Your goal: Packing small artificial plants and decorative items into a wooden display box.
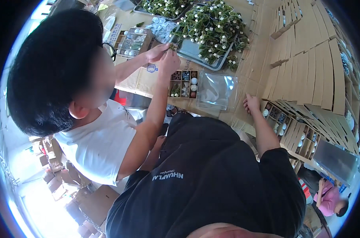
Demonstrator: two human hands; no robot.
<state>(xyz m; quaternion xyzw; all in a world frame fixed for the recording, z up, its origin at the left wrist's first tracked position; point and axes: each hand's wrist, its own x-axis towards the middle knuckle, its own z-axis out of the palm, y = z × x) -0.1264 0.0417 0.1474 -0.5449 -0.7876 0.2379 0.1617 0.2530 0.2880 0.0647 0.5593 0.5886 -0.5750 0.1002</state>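
Observation:
My right hand (pixel 251 104) rests on the cardboard-covered table edge, fingers loosely bent and apart, with nothing in it. It lies beside stacked compartment boxes (pixel 282 118) of ornaments. My left hand (pixel 161 140) hangs low by my side, mostly hidden behind the co-worker's arm, so its fingers do not show. Ahead of me stands a divided cardboard box (pixel 181 96) holding white balls, brown and patterned ornaments and green sprigs. To its right is a clear plastic cover (pixel 215 90). A co-worker's hands (pixel 164 57) pinch a small green sprig above the box.
A grey tray (pixel 217 63) is heaped with green sprigs bearing small white cubes. Another filled box (pixel 133 44) stands at the far left. Tall stacks of cardboard-divided boxes (pixel 311 71) line the right. A person in pink (pixel 328 198) is at the lower right.

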